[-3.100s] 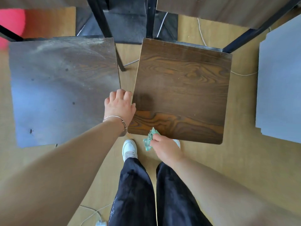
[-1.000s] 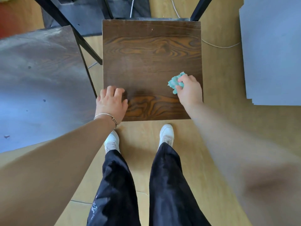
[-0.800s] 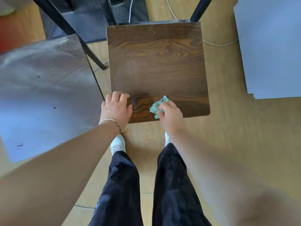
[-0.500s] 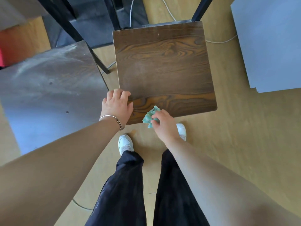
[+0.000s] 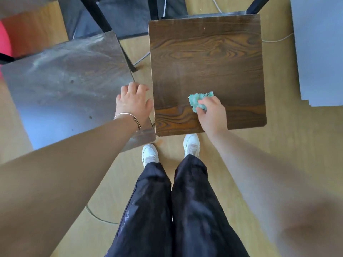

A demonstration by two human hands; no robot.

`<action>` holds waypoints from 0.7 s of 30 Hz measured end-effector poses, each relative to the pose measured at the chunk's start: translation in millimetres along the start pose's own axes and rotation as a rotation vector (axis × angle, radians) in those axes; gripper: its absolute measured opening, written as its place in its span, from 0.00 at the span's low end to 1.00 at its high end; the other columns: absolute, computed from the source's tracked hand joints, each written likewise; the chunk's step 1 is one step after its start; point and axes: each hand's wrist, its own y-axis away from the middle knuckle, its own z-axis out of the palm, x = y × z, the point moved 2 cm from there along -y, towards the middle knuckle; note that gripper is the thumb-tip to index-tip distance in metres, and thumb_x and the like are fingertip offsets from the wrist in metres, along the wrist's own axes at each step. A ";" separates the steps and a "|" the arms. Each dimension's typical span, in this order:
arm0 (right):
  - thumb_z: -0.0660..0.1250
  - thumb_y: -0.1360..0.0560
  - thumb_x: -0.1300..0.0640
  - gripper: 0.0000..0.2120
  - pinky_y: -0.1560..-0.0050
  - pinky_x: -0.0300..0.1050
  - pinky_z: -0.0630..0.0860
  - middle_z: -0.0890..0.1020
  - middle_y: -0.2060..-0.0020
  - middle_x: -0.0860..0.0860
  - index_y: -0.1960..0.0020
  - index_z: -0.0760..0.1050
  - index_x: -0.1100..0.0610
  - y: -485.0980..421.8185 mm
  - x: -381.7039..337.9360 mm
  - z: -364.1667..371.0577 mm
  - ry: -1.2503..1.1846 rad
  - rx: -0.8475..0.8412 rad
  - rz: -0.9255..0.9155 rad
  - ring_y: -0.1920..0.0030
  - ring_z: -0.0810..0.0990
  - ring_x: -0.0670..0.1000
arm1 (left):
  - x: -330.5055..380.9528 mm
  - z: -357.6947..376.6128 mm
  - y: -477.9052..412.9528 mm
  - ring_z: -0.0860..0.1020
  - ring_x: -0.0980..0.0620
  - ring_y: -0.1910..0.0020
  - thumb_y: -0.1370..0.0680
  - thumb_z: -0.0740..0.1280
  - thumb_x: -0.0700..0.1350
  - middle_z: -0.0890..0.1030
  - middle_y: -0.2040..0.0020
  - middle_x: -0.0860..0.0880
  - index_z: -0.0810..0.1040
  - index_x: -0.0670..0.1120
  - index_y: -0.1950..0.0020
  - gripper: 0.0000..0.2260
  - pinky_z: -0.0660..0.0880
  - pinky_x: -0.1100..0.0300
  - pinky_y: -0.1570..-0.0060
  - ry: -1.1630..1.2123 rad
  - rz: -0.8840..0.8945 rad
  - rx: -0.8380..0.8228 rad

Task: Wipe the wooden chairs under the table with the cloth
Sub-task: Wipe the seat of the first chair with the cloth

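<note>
A dark wooden chair seat [image 5: 206, 58] with strong grain stands in front of me. My right hand [image 5: 212, 114] grips a crumpled teal cloth [image 5: 198, 100] and presses it onto the seat's near middle. My left hand [image 5: 134, 102], with a thin bracelet on the wrist, rests with relaxed fingers on the near right corner of a second, dusty grey-looking chair seat [image 5: 65, 86] to the left, just beside the brown seat's left edge.
Black metal chair legs [image 5: 100, 19] and a dark mat lie behind the seats. A pale grey board stack [image 5: 321, 49] sits on the floor at right. White cables [image 5: 278, 38] trail over the wooden floor. My white shoes [image 5: 150, 153] stand just short of the seats.
My right hand has slid the cloth from the seat's near left edge up and right onto the seat. My left hand has shifted off the brown seat's corner onto the dusty seat.
</note>
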 end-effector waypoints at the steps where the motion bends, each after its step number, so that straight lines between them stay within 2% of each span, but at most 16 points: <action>1: 0.68 0.25 0.61 0.05 0.56 0.45 0.75 0.78 0.49 0.54 0.49 0.79 0.59 7.4 -9.1 9.2 -0.004 -0.028 -0.045 0.53 0.79 0.55 | -4.9 1.7 2.9 0.65 0.41 0.36 0.21 0.60 0.51 0.69 0.35 0.45 0.70 0.49 0.33 0.17 0.66 0.46 0.39 -0.001 -0.013 -0.005; 6: 0.67 0.27 0.64 0.06 0.60 0.50 0.78 0.78 0.49 0.54 0.51 0.79 0.60 40.6 -48.7 52.7 -0.004 -0.205 -0.268 0.55 0.79 0.57 | -24.1 9.4 19.2 0.66 0.40 0.39 0.21 0.60 0.51 0.69 0.37 0.43 0.70 0.48 0.34 0.16 0.66 0.46 0.42 -0.013 -0.057 -0.013; 10: 0.66 0.26 0.63 0.06 0.63 0.45 0.72 0.77 0.48 0.55 0.50 0.79 0.59 62.9 -63.3 69.3 0.045 -0.313 -0.380 0.55 0.79 0.59 | -28.0 15.6 33.2 0.66 0.39 0.40 0.21 0.60 0.52 0.69 0.38 0.43 0.70 0.48 0.34 0.17 0.67 0.46 0.43 -0.003 -0.090 -0.017; 12: 0.65 0.25 0.62 0.07 0.61 0.43 0.69 0.77 0.47 0.55 0.48 0.79 0.60 76.3 -63.6 70.6 0.088 -0.383 -0.424 0.55 0.79 0.60 | -27.9 16.7 38.3 0.66 0.39 0.40 0.21 0.60 0.52 0.69 0.38 0.43 0.70 0.48 0.34 0.17 0.67 0.46 0.43 -0.007 -0.091 -0.024; 15: 0.64 0.23 0.61 0.09 0.56 0.47 0.72 0.76 0.44 0.54 0.45 0.78 0.59 90.5 -54.0 60.8 0.117 -0.494 -0.428 0.52 0.79 0.59 | -27.4 12.5 40.9 0.66 0.40 0.40 0.21 0.60 0.52 0.69 0.38 0.43 0.70 0.48 0.35 0.17 0.67 0.46 0.43 0.007 -0.101 -0.016; 18: 0.67 0.25 0.62 0.07 0.55 0.46 0.75 0.78 0.48 0.52 0.49 0.80 0.58 78.2 -45.2 30.7 -0.033 -0.334 -0.321 0.52 0.79 0.53 | -21.4 4.7 35.2 0.66 0.40 0.40 0.21 0.59 0.52 0.69 0.38 0.43 0.70 0.49 0.34 0.17 0.67 0.46 0.42 0.001 -0.106 -0.015; 21: 0.70 0.27 0.62 0.07 0.55 0.38 0.74 0.78 0.52 0.50 0.49 0.81 0.58 25.6 -39.0 -9.7 -0.145 -0.123 -0.216 0.55 0.78 0.47 | -11.0 -2.7 19.0 0.66 0.41 0.39 0.21 0.59 0.51 0.69 0.37 0.45 0.69 0.49 0.33 0.17 0.67 0.47 0.41 0.003 -0.101 -0.008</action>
